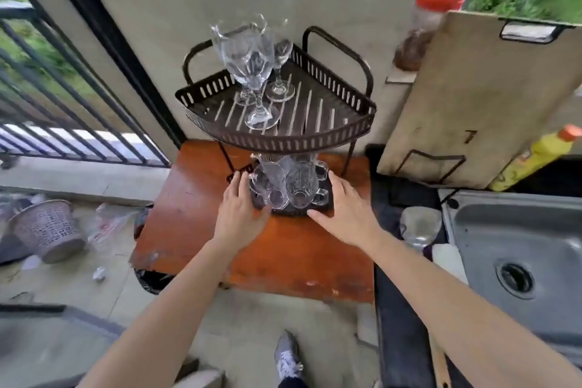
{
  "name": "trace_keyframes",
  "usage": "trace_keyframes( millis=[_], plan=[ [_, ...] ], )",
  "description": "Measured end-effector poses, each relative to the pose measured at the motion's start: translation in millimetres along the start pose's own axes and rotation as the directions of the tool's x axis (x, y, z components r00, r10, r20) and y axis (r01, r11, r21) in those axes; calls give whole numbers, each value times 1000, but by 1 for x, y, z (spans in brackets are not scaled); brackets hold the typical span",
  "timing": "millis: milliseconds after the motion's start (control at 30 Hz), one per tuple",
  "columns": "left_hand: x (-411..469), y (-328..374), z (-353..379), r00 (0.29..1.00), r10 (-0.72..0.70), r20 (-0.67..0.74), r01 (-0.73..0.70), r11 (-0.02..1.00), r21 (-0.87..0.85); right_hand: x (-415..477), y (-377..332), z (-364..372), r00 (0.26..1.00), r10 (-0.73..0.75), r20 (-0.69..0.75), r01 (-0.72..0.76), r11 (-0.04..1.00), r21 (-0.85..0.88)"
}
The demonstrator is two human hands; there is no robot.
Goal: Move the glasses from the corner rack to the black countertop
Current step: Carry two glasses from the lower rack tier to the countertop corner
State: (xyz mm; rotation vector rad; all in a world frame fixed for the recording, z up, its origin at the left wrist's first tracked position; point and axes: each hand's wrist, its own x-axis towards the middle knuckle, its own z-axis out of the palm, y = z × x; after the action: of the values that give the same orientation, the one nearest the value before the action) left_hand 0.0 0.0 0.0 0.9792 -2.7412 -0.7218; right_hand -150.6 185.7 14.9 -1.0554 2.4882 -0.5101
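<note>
Both hands, left hand (241, 216) and right hand (345, 214), flank the cups (288, 186); fingers spread, gripping nothing.

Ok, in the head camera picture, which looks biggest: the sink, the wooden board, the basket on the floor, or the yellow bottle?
1. Wooden board
2. Sink, though the frame edge cuts it off, so board versus sink is unsure
3. Basket
4. Yellow bottle

This is apparent size only.

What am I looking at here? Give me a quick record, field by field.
place: corner rack on an orange table
top shelf: stemmed glasses, upright
bottom shelf: glass mugs, clustered
left hand: open, at the mugs' left side
right hand: open, at their right side
right of table: black countertop with sink
</note>
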Motion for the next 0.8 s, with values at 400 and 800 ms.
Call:
trace_keyframes(
  millis=[400,800],
  plan=[
    [61,-24,41,998,-7,62,18,983,-181,58,-1,42,994,103,31,-105,991,79],
    [40,-15,27,993,-115,-40,90,912,-401,39,-6,28,979,49,-197,-43,998,37]
  ],
)
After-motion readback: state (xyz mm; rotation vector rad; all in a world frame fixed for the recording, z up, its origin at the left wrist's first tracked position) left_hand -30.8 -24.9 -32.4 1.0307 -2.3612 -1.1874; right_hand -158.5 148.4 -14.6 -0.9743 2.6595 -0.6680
